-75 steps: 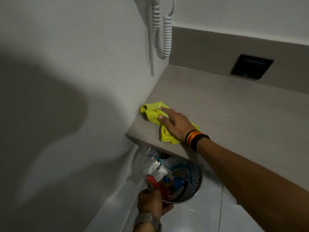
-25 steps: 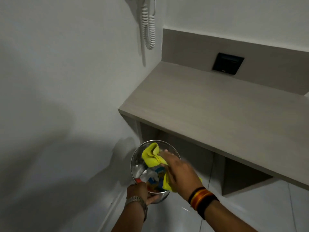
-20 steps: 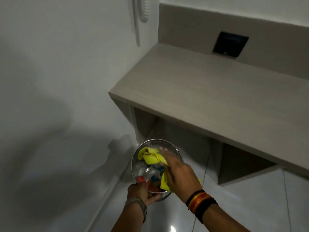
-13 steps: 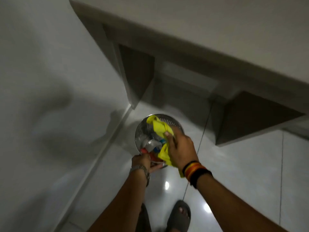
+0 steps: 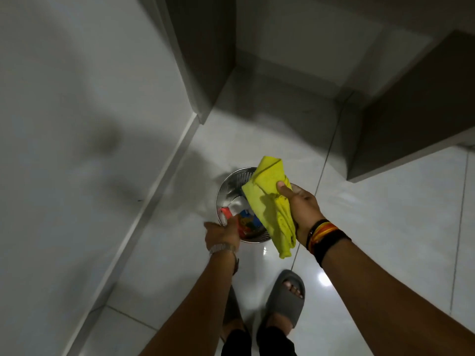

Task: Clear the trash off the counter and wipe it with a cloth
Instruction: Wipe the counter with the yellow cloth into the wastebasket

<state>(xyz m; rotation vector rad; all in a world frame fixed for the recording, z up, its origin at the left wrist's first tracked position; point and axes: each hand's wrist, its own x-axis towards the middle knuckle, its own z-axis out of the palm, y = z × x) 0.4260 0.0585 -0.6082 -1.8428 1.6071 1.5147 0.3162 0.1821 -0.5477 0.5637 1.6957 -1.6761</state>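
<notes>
One cloth [image 5: 270, 209], yellow and bunched, hangs from the right hand [image 5: 300, 206] directly over the bin [image 5: 232, 181], its lower end drooping past the near rim toward the floor [image 5: 385, 214]. The right fingers [image 5: 284, 188] are closed around its upper fold, thumb pressed on top. Beneath it the metal bin holds the trash [image 5: 245, 223], colourful wrappers in red, blue and orange, and it appears tipped toward the person rather than standing square. The left hand [image 5: 222, 233] grips the near rim, fingers curled over the edge and into the bin. The main risk is the tilt: held by one edge only, the bin may swing or slip, and the wrappers piled near the low side could spill onto the glossy tiles. A loosened right grip would drop the cloth among the wrappers and soil it. The dangling tail could also snag on the rim as the hands part. If the bin is set down carelessly on the smooth floor, it may skid or topple, since it looks light. The sandalled foot [image 5: 285, 296] stands just behind the bin, so a dropped bin could land on it. The counter itself is out of view; only its shadowed underside [image 5: 321, 34] and side panel [image 5: 205, 47] show above.
</notes>
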